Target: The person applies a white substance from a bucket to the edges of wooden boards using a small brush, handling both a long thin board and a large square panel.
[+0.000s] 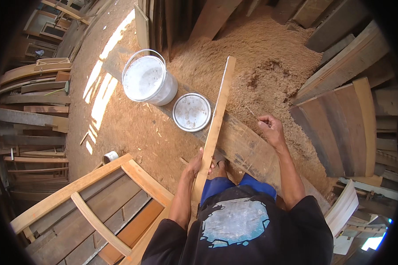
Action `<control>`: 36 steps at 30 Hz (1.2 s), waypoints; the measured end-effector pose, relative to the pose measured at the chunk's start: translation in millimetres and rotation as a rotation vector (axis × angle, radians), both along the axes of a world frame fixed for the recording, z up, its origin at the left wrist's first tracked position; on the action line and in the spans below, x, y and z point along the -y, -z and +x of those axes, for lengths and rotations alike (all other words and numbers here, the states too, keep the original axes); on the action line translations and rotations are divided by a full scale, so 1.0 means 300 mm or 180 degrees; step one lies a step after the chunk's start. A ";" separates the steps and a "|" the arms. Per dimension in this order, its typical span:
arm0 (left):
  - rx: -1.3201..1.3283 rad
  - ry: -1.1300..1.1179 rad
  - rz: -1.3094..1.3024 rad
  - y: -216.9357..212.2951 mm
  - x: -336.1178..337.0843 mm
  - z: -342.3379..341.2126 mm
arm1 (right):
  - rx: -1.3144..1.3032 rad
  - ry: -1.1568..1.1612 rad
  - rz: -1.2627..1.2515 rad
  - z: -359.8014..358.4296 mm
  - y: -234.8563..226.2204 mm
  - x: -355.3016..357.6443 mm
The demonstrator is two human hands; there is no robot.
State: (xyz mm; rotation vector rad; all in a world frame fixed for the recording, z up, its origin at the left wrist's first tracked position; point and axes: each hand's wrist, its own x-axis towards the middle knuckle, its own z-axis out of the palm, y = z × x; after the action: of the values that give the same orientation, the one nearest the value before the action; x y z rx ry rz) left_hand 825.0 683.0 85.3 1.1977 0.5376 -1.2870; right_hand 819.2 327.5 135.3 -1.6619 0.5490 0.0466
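Note:
My left hand (193, 165) is closed round the lower part of a long, narrow wooden strip (217, 118). The strip stands out ahead of me at a slant, and a white line of what looks like glue runs along its left edge. Off to the right, my right hand (272, 129) pinches a thin stick (251, 113) between thumb and fingers, apart from the strip. A white bucket (167, 90) with a wire handle stands beyond the strip to the left. Beside it lies a round, stained white lid (191, 112), close to the strip's edge.
Bucket and lid rest on a long plank (247, 142) running diagonally before me. A wooden frame (82, 181) is at lower left, near a small tin (110, 157). Sawdust (234, 46) is heaped ahead. Boards (345, 128) lean at right; stacked timber (35, 108) lines the left.

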 end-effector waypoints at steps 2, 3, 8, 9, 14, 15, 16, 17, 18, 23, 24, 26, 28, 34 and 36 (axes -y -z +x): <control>-0.0011 0.0015 -0.0064 0.008 -0.010 0.008 | 0.0047 -0.0016 -0.0165 -0.032 -0.011 -0.005; -0.0041 0.0002 -0.0111 0.011 -0.013 0.012 | 0.0073 -0.0062 -0.0314 -0.045 -0.022 -0.010; 0.0875 0.0543 0.0478 -0.008 -0.009 0.005 | 0.0038 -0.0225 -0.1135 -0.067 -0.083 -0.097; 0.1583 0.0984 0.1017 -0.016 -0.002 -0.003 | -0.0016 -0.0233 -0.1408 -0.062 -0.090 -0.125; 0.1960 0.1167 0.1307 -0.021 0.005 -0.017 | -0.0149 -0.0803 -0.1675 -0.032 -0.004 -0.239; 0.1946 0.1236 0.1383 -0.029 0.004 -0.016 | -0.0122 -0.0951 -0.1697 -0.029 0.016 -0.259; 0.1920 0.1245 0.1395 -0.014 0.000 -0.025 | -0.0142 -0.0958 -0.1676 -0.026 0.042 -0.273; 0.2075 0.1361 0.1465 0.000 -0.009 -0.025 | -0.0048 -0.1023 -0.1685 -0.011 0.063 -0.286; 0.2228 0.1474 0.1537 0.014 -0.017 -0.026 | 0.0047 -0.1090 -0.1694 0.004 0.084 -0.293; 0.2613 0.1495 0.1722 0.040 -0.023 -0.051 | -0.0248 -0.0710 -0.1746 0.129 0.158 -0.171; 0.2635 0.1478 0.1754 0.032 -0.015 -0.050 | -0.0340 -0.0442 -0.1807 0.155 0.161 -0.143; 0.2624 0.1447 0.1808 0.012 -0.002 -0.054 | -0.0083 -0.0370 -0.1768 0.183 0.176 -0.104; 0.2601 0.1433 0.1849 0.013 0.010 -0.059 | 0.0151 -0.0286 -0.1727 0.191 0.190 -0.086; 0.2669 0.1462 0.2022 -0.019 0.029 -0.075 | 0.0007 -0.1710 -0.1424 0.028 0.111 -0.208; 0.2609 0.1428 0.1976 -0.034 0.042 -0.066 | 0.0441 -0.1798 -0.1516 0.037 0.142 -0.191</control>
State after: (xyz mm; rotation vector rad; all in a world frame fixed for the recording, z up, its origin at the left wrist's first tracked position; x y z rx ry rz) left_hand 805.1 670.3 95.5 2.3061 0.0387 -0.8632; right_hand 830.2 384.9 92.7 -2.2252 -0.0390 0.2249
